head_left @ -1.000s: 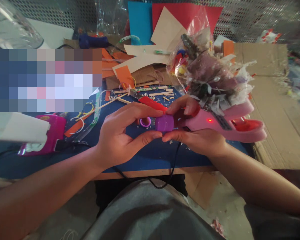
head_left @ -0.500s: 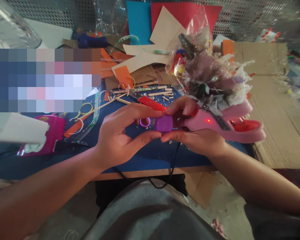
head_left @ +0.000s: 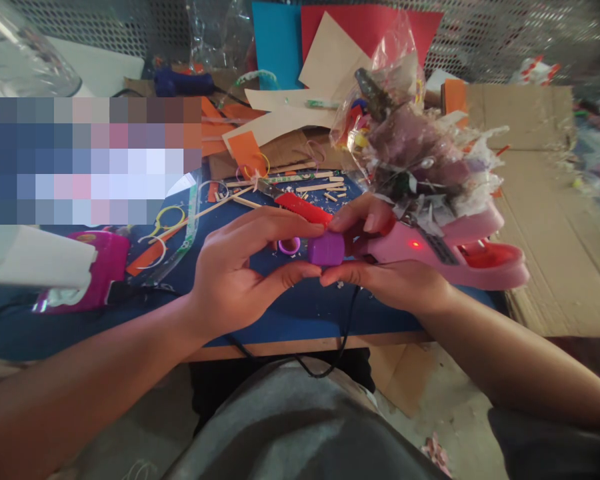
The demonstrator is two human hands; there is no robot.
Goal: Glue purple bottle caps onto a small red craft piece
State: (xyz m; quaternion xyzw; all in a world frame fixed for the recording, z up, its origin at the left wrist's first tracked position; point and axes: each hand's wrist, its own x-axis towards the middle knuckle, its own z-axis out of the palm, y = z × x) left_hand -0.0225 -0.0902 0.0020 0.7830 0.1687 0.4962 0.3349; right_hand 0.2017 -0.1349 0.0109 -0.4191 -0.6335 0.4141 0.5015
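Purple cylinder: was pinched in the fingertips of both hands, over the blue tabletop.
Left hand: kept a narrow grip at the cylinder's left side, thumb below, forefinger above.
Right hand: met the cylinder from its right, thumb low and fingers high, closed in a narrow pinch.
Purple ring: sat just left of the cylinder; contact with a left finger could not be told.
Pink device: ran rightward from near the cylinder, crowding the right hand, its red light lit; whether that hand also held it was unclear.
Red-handled knife: lay just beyond the cylinder, partly hidden by fingers.
Wooden sticks: lay scattered beyond the cylinder, among shavings.
Scrap-filled clear bag: bulked beyond the cylinder and to its right, above the device.
White adapter: was well left of the cylinder.
Cardboard: spread well to its right.
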